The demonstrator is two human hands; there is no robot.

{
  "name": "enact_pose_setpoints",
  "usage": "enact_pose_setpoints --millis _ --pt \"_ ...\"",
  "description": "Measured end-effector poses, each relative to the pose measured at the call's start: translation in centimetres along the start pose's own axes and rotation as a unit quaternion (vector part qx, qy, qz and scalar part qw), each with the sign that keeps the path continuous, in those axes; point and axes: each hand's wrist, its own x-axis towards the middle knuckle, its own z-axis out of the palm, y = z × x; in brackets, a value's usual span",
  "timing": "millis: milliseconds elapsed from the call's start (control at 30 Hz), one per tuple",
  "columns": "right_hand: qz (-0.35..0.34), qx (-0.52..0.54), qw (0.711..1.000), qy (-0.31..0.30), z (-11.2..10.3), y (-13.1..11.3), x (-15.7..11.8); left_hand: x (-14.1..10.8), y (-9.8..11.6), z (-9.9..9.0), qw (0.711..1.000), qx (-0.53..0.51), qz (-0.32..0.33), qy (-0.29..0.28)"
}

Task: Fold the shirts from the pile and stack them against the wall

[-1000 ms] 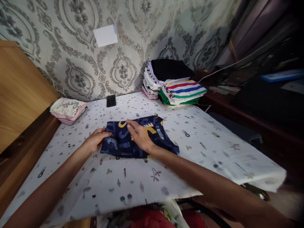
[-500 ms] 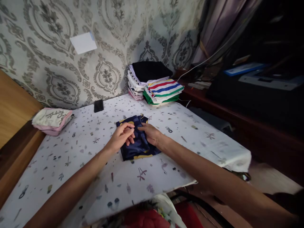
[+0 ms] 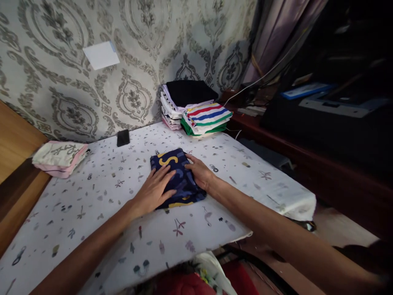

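Observation:
A folded navy garment (image 3: 181,180) with yellow lettering lies flat on the patterned white cloth (image 3: 172,246) covering the table. My left hand (image 3: 157,186) rests open on its left part, palm down with the fingers spread. At the garment's right edge is my right hand (image 3: 199,172), its thumb on top and the other fingers along and partly under the side, gripping that edge. Some of those fingers are hidden.
Folded clothes (image 3: 192,96) with a black piece on top stand by the wall, beside a striped folded pile (image 3: 208,116). A phone (image 3: 123,138) lies at the back edge. More folded cloth (image 3: 61,157) sits at the left, near a wooden panel (image 3: 18,139).
My left hand has gone from curled fingers above the garment to lying spread on its left side. The garment's right edge now looks straighter, and more yellow lettering shows. The view has shifted slightly.

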Motion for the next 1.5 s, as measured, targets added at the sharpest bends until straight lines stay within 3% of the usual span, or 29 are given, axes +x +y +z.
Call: enact_pose_setpoints --millis 100,167,233,333,433,500,633,767,967,1133,1333,1400,1500 --pt "-0.032 -0.111 0.993 0.016 -1.1 -0.4 -0.1 -0.5 -0.5 0.5 0.999 0.03 0.012 -0.042" --pt "-0.11 -0.252 0.96 0.041 -1.7 -1.0 -0.2 -0.8 -0.5 0.3 0.999 0.035 0.011 -0.038" --pt "-0.226 -0.397 0.888 0.05 -1.7 -1.6 -0.3 -1.0 -0.1 0.1 0.999 0.039 0.012 -0.031" --pt "-0.344 -0.533 0.773 -0.02 -0.3 -2.1 0.2 -1.0 0.9 -0.1 0.998 0.042 0.033 -0.03" --pt "-0.35 -0.61 0.704 -0.1 2.0 -1.9 1.3 -0.4 1.3 0.0 0.998 0.028 0.043 -0.022" --pt "-0.322 -0.65 0.679 -0.111 3.1 -1.2 2.0 0.2 0.6 0.3 1.0 0.01 0.01 -0.01" --pt "-0.273 -0.697 0.659 -0.077 3.3 0.8 3.1 1.4 -2.4 0.8 0.996 -0.024 -0.086 -0.023" --pt "-0.295 -0.711 0.636 -0.055 2.6 2.4 3.6 2.8 -5.5 1.1 0.991 -0.002 -0.116 -0.065" --pt "-0.285 -0.73 0.619 -0.054 2.7 2.4 3.6 4.9 -8.1 0.3 0.98 0.031 -0.157 -0.116" --pt "-0.27 -0.727 0.627 -0.066 2.7 2.4 3.7 3.1 -6.3 0.0 0.983 0.044 -0.145 -0.102" --pt "-0.255 -0.727 0.634 -0.063 2.7 1.6 2.9 -3.8 -1.4 1.2 0.996 0.023 -0.017 -0.08" --pt "-0.256 -0.726 0.636 -0.055 2.6 0.7 2.8 -5.6 -1.4 2.3 0.999 -0.006 -0.039 -0.027" --pt "-0.245 -0.734 0.632 -0.039 2.4 -1.3 3.1 -6.3 -1.9 2.8 0.976 -0.108 -0.165 0.093"
